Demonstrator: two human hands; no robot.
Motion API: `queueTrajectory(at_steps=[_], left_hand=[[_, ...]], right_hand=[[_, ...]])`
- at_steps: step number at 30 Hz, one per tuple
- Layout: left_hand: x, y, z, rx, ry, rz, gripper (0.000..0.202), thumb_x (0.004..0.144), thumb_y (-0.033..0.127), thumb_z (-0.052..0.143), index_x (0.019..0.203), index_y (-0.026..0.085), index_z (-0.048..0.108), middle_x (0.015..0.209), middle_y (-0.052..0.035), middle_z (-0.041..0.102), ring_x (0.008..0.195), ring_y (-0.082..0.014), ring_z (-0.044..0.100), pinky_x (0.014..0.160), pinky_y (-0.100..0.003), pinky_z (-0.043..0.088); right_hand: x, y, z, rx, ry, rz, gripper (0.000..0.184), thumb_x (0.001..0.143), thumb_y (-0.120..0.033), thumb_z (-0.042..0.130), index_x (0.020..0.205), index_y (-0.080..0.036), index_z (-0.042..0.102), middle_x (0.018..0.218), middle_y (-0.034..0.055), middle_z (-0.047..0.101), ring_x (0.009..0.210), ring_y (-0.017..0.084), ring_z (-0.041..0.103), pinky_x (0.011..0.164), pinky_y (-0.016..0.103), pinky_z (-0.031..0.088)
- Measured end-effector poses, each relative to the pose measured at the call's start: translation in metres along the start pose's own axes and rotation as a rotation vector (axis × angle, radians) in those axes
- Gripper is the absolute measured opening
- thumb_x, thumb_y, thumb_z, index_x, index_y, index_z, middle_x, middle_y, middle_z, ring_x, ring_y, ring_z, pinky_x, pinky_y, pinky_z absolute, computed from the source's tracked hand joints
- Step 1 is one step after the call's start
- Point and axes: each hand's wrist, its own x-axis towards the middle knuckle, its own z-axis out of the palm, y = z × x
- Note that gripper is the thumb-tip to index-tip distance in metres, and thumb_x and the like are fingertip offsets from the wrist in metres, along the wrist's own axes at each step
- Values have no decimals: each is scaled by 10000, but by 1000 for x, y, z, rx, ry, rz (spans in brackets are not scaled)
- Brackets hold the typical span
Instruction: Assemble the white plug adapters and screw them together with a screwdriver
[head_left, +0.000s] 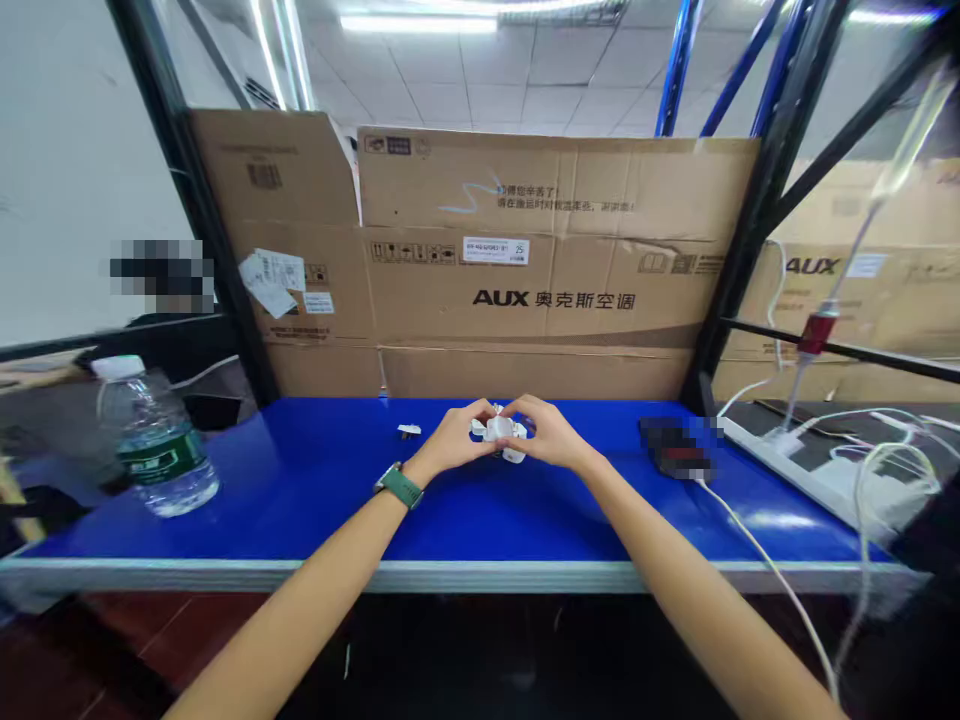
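Both my hands meet over the middle of the blue table [300,500]. My left hand [454,437], with a green watch on its wrist, and my right hand [547,432] pinch a small white plastic part [498,430] between their fingertips. A second small white piece [514,456] shows just below the fingers, touching or hanging from the first; I cannot tell which. Another small white part [409,431] lies on the table to the left of my left hand, apart from it.
A clear water bottle [154,440] stands at the table's left. A dark blurred object [679,448] with a white cable lies to the right. A white power strip [817,470] with cables sits further right. Cardboard boxes [525,270] wall the back.
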Motion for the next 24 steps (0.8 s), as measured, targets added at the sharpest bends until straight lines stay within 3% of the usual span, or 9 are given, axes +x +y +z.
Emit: queueTrajectory(at_steps=[10,14,17,20,24], left_hand=[[3,-1,-2,-50,32,-42,346,736,399,799,952,180,640,876,7,714,771,-154,642,735,-257,480],[5,-4,-8,-47,62,-65,367,728,360,790,1009,186,629,879,8,699,773,-151,633,738,-257,489],[7,-15,-13,-51,144,-107,339,736,324,752,998,190,586,888,3,684,763,-148,629,731,-262,499],[6,-32,-19,-21,235,-189,331,709,281,735,964,197,541,881,-1,681,780,-161,651,750,-275,511],[2,-52,-28,216,238,-247,378,697,218,701,1047,205,559,826,14,666,773,-178,653,754,-289,494]], right_hand=[[0,-5,-1,46,54,42,264,789,-342,758,985,-189,669,958,38,721,847,187,657,765,288,473],[0,-3,-9,18,101,83,301,862,-321,671,1138,-202,651,994,35,715,892,178,655,794,272,469],[-1,2,-17,-139,124,202,321,919,-345,596,1212,-218,631,969,45,705,867,182,643,803,279,455],[-3,9,-22,-314,48,406,263,947,-394,546,1100,-221,671,943,67,711,852,201,647,742,274,428],[-7,17,-24,-457,-70,596,327,941,-466,539,1092,-218,689,955,97,735,849,233,668,670,276,393]])
